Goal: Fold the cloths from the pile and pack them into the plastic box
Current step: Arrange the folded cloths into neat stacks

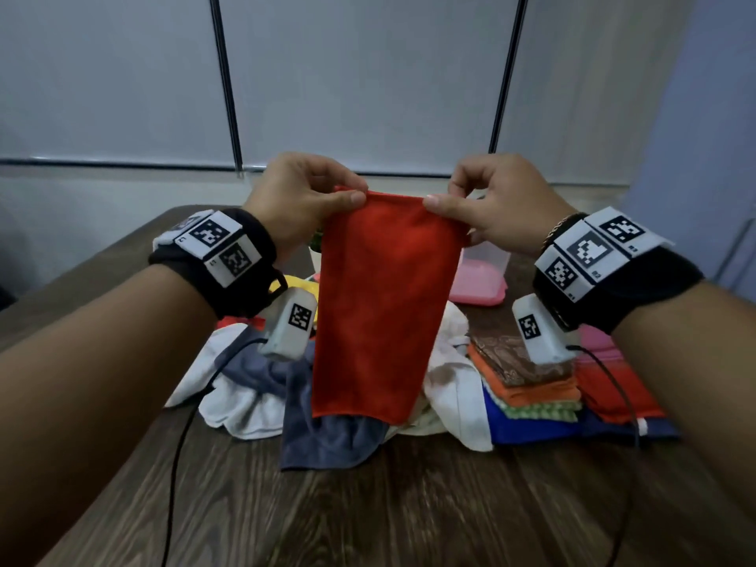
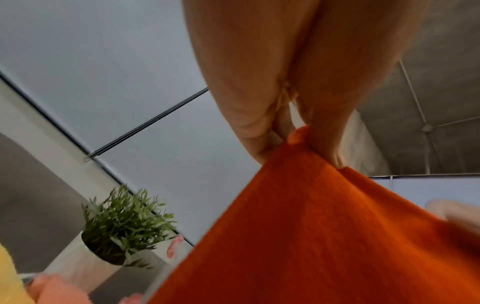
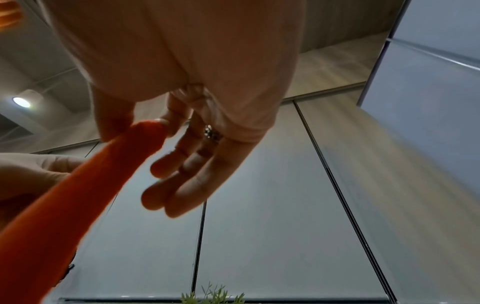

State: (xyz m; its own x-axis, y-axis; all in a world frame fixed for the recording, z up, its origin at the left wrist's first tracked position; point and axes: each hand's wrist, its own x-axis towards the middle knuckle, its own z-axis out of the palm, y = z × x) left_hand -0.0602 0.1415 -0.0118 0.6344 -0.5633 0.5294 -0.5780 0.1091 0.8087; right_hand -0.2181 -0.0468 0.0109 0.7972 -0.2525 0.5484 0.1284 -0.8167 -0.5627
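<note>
Red cloth held up by its top corners above the pile

The left hand [image 1: 300,198] and right hand [image 1: 497,200] each pinch a top corner of the red cloth [image 1: 380,308] between thumb and fingers [image 3: 166,123]; the cloth hangs lengthwise over the pile of loose cloths [image 1: 262,386] on the desk [image 1: 388,505]. A stack of folded cloths [image 1: 527,386] lies to the right; the plastic box [image 1: 484,259] with its pink lid [image 1: 476,286] stands farther back, a potted plant [image 2: 122,224] beside it

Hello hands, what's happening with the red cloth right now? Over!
Left hand and right hand each pinch a top corner. Red cloth hangs above the pile. Plastic box behind, nothing blocking.
</note>
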